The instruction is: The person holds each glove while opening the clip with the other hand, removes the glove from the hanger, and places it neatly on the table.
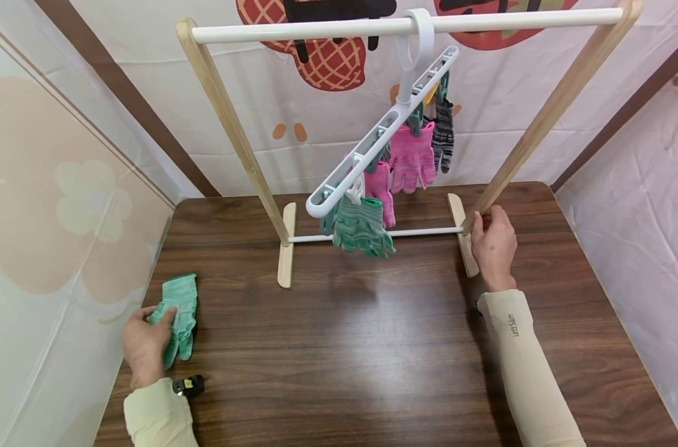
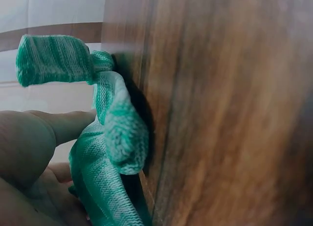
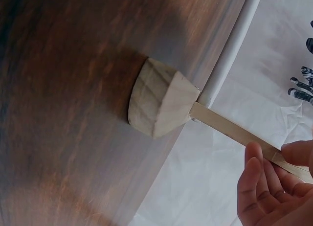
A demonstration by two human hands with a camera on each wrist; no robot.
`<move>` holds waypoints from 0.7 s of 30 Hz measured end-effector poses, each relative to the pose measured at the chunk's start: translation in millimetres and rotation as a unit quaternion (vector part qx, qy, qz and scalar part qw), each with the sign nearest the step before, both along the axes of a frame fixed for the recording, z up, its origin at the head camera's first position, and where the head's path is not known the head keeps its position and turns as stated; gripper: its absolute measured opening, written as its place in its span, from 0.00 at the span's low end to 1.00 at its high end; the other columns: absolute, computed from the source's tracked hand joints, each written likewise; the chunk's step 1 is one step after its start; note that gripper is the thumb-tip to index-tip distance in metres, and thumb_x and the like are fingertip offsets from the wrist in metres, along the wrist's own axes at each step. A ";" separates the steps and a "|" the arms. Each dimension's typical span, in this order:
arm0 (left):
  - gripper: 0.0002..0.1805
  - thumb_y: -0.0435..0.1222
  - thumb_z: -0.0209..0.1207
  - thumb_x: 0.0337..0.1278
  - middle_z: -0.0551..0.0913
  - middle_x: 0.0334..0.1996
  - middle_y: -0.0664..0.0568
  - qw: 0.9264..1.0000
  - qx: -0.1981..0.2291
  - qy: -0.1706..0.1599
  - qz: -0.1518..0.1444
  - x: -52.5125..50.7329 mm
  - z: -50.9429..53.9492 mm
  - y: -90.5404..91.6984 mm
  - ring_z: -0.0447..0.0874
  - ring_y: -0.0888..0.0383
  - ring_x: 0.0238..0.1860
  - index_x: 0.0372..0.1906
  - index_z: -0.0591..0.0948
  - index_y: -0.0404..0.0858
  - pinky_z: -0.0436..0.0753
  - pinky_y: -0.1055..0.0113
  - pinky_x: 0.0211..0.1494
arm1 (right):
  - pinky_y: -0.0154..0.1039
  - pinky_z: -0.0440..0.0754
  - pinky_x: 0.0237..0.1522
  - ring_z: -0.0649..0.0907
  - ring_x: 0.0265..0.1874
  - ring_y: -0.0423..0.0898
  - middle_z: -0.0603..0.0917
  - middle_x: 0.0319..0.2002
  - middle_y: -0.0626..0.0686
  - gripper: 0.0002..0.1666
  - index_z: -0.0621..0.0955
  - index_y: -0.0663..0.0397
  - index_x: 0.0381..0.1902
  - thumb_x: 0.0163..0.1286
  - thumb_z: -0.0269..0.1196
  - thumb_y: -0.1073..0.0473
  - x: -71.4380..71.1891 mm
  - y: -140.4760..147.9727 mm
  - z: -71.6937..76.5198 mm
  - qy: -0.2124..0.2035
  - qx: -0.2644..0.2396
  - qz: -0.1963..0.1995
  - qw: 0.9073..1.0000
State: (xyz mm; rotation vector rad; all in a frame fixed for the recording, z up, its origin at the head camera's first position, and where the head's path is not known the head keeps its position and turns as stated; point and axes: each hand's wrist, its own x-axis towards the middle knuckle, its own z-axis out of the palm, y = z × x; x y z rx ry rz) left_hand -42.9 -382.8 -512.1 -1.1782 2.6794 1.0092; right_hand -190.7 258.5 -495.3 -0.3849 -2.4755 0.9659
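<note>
Pinching loose green glove (image 1: 181, 304), left hand (image 1: 145, 341) sat lower left of head frame; right hand (image 1: 494, 245) gripped wooden post (image 1: 550, 118) near its foot, right of centre; white hanger (image 1: 405, 90) hung from top bar (image 1: 316, 28), upper centre, with pink gloves (image 1: 411, 155) and striped green glove (image 1: 361, 226)

From my end I count one green glove (image 1: 182, 298) in the fingers of the left hand (image 1: 145, 344), and two wooden posts (image 1: 555, 108), one of them in the fingers of the right hand (image 1: 494, 247). Of two wooden feet (image 1: 285, 267), one lies just below those right fingers. Beyond and between both hands' fingers I make out two white rods (image 1: 316, 30), one hanger (image 1: 320, 206), two pink gloves (image 1: 411, 158), one mottled green glove (image 1: 358, 226) and one black-and-grey glove (image 1: 444, 133).
</note>
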 end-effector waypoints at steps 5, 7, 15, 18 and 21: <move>0.35 0.52 0.55 0.75 0.70 0.67 0.27 1.000 -0.009 0.005 0.001 2.6 3.2 0.7 0.71 0.31 0.62 0.72 0.70 0.28 0.71 0.36 0.61 | 0.61 0.80 0.46 0.87 0.41 0.62 0.87 0.44 0.63 0.17 0.81 0.63 0.48 0.81 0.58 0.53 2.3 -0.9 0.2 0.001 -0.005 -0.002 1.000; 0.35 0.52 0.55 0.75 0.71 0.67 0.27 1.000 -0.014 0.005 0.001 3.2 4.4 1.1 0.71 0.31 0.62 0.71 0.70 0.29 0.72 0.36 0.61 | 0.61 0.79 0.46 0.87 0.41 0.62 0.87 0.43 0.63 0.16 0.81 0.63 0.48 0.81 0.58 0.53 3.3 -1.0 0.2 0.001 -0.006 -0.003 1.000; 0.35 0.53 0.56 0.75 0.72 0.68 0.27 0.999 -0.038 -0.007 -0.002 4.0 9.3 1.8 0.72 0.30 0.65 0.71 0.71 0.30 0.71 0.35 0.64 | 0.61 0.79 0.47 0.87 0.41 0.62 0.88 0.43 0.63 0.16 0.81 0.63 0.48 0.81 0.58 0.53 6.0 -2.5 1.9 -0.005 -0.011 -0.007 1.000; 0.34 0.52 0.56 0.74 0.73 0.68 0.27 0.999 -0.042 -0.004 0.001 4.6 11.6 2.3 0.72 0.29 0.64 0.70 0.71 0.30 0.71 0.35 0.64 | 0.60 0.79 0.46 0.87 0.41 0.62 0.88 0.44 0.63 0.16 0.81 0.63 0.48 0.81 0.58 0.53 6.9 -3.2 2.5 -0.006 -0.012 -0.008 1.000; 0.33 0.51 0.57 0.74 0.74 0.66 0.27 0.999 -0.054 0.002 0.001 6.3 13.8 3.5 0.73 0.29 0.63 0.69 0.73 0.30 0.72 0.34 0.63 | 0.60 0.79 0.46 0.87 0.41 0.62 0.88 0.43 0.63 0.16 0.81 0.62 0.48 0.81 0.58 0.53 7.8 -4.0 3.2 -0.006 -0.013 -0.006 1.000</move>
